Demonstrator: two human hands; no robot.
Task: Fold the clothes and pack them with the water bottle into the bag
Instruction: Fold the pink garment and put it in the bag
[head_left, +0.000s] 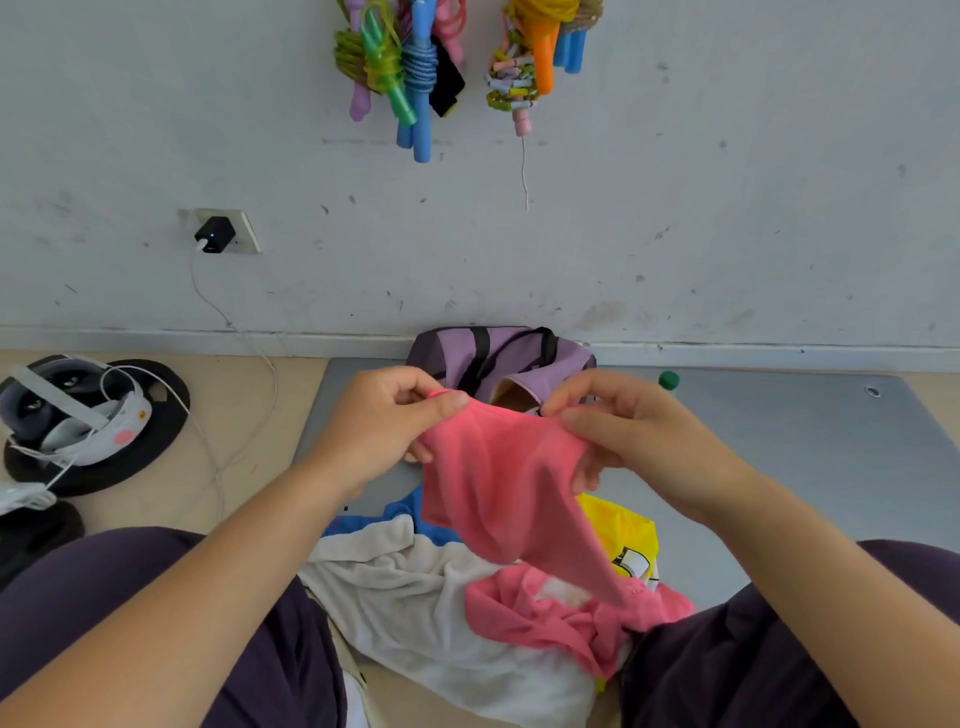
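A pink garment (498, 493) hangs between my hands, its lower part trailing onto the pile. My left hand (384, 421) pinches its upper left edge, and my right hand (623, 431) pinches the upper right edge. Under it lie a white garment (415, 597), a blue one (410, 514) and a yellow one (623, 535) on the grey mat (805, 467). The purple bag (514, 358) with black straps stands open against the wall behind my hands. Only the green cap of the water bottle (668, 380) shows, right of the bag.
A headset (78, 410) on a black round base sits on the floor at the left, with a white cable running to a wall charger (214, 235). Coloured skipping ropes (415, 67) hang on the wall above. My legs flank the clothes pile.
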